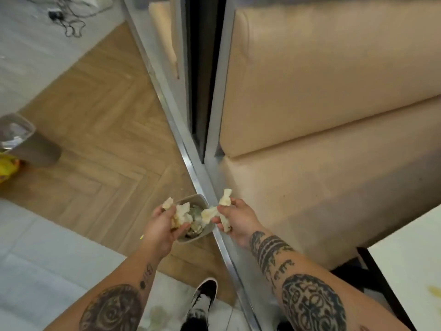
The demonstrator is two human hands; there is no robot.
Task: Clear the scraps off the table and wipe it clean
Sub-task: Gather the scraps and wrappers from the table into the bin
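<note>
My left hand (164, 226) grips a bunch of crumpled pale scraps (180, 215) over a small grey bin (202, 229) that stands on the wooden floor. My right hand (235, 217) grips more crumpled scraps (225, 200) just right of the bin's rim, with one piece (210, 215) hanging over its opening. The bin holds other waste inside. The white table (410, 266) shows at the right edge, with a yellow smear (434, 290) on its top.
A beige padded bench (322, 115) fills the right half behind a metal rail (191, 168). Another grey bin (23, 142) and a yellow item (7, 169) sit at the far left. Cables (69, 20) lie on the floor at the top left. My shoe (202, 299) is below.
</note>
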